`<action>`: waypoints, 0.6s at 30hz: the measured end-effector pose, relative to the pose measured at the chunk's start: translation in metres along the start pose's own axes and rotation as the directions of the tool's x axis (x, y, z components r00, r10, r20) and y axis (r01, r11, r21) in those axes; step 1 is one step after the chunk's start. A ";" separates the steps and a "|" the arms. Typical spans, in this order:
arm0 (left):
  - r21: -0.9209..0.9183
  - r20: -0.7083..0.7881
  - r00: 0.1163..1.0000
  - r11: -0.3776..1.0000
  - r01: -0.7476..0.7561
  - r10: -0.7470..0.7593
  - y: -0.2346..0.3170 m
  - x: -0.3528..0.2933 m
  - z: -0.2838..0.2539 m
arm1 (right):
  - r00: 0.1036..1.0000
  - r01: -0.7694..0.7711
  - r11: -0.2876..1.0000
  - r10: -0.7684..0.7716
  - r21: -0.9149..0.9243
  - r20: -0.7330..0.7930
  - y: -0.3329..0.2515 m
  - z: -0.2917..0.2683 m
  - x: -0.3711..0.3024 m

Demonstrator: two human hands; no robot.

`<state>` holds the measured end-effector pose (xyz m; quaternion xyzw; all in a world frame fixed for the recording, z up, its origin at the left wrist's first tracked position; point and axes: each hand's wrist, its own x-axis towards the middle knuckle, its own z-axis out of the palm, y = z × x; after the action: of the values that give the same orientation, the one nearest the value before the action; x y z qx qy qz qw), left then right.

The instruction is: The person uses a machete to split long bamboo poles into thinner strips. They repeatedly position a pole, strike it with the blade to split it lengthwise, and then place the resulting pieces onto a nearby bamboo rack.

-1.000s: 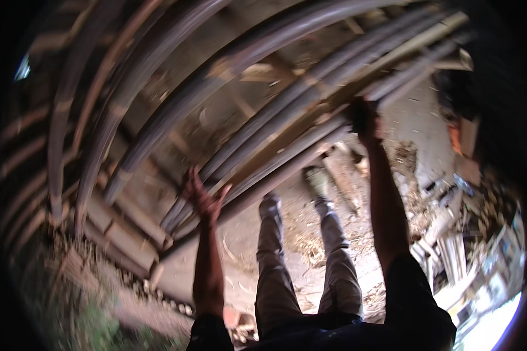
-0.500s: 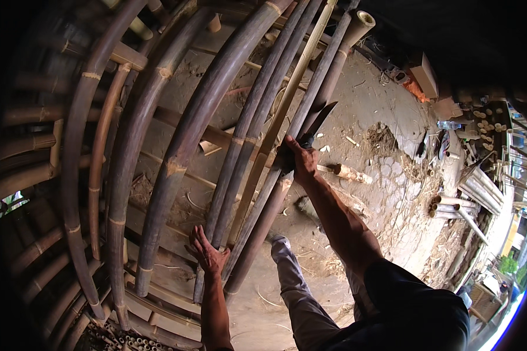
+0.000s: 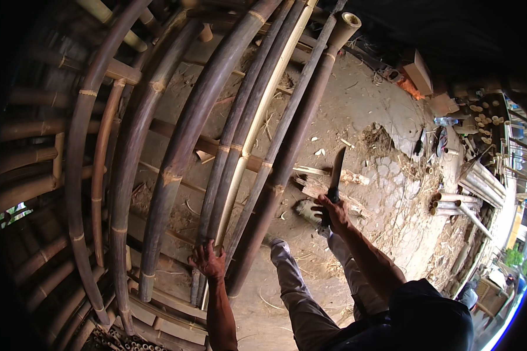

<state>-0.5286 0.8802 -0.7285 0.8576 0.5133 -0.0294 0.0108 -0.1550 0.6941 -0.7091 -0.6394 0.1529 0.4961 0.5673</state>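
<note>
My right hand (image 3: 334, 214) is closed round the dark handle of a large knife (image 3: 337, 169), with its blade pointing away from me, right of the bamboo poles. My left hand (image 3: 209, 261) lies with fingers spread over the near ends of the narrow split bamboo strips (image 3: 222, 169). One split bamboo strip (image 3: 249, 137) shows its pale inner edge. To its right run another narrow strip (image 3: 269, 164) and a thick round bamboo pole (image 3: 298, 134) with a hollow far end.
Thick dark bamboo poles (image 3: 184, 140) lie to the left across bamboo crosspieces (image 3: 214, 143). Wood chunks (image 3: 316, 186) and shavings litter the dirt floor near my feet. Farther right are stacked cut bamboo pieces (image 3: 451, 205), a plastic bottle (image 3: 445, 121) and a cardboard box (image 3: 416, 73).
My right hand, with the knife, has moved off the bamboo, right and nearer me. A split strip now lies further left with its pale edge showing. My left hand has shifted slightly nearer me.
</note>
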 end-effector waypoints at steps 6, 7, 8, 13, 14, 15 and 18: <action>-0.028 0.046 0.999 0.999 0.024 -0.022 0.000 -0.018 0.018 | 0.985 -0.168 0.985 0.166 -0.039 -0.044 0.048 -0.077 -0.046; -0.085 0.064 0.998 0.996 -0.009 0.014 0.010 -0.012 0.011 | 0.981 -0.191 0.981 0.188 -0.039 -0.052 0.062 -0.099 -0.051; -0.172 0.164 0.986 0.985 -0.012 0.041 0.012 -0.009 0.004 | 0.976 -0.214 0.976 0.212 -0.043 -0.054 0.072 -0.114 -0.056; -0.292 0.358 0.913 0.906 0.308 -0.195 -0.012 -0.029 0.036 | 0.953 -0.280 0.925 0.237 -0.256 -0.187 0.068 -0.131 -0.099; -0.178 0.336 0.930 0.960 0.215 -0.146 -0.005 -0.023 0.039 | 0.957 -0.262 0.924 0.213 -0.278 -0.196 0.071 -0.140 -0.107; -0.061 0.321 0.942 0.990 0.125 -0.099 0.003 -0.017 0.034 | 0.966 -0.225 0.889 0.149 -0.399 -0.212 0.098 -0.173 -0.103; 0.002 0.194 0.981 1.000 0.000 -0.001 0.004 -0.022 0.021 | 0.973 -0.186 0.725 0.044 -0.664 -0.225 0.151 -0.229 -0.095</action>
<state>-0.5360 0.8577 -0.7485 0.8506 0.5100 -0.1135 0.0601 -0.2080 0.4121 -0.7506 -0.8367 0.0547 0.4871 0.2442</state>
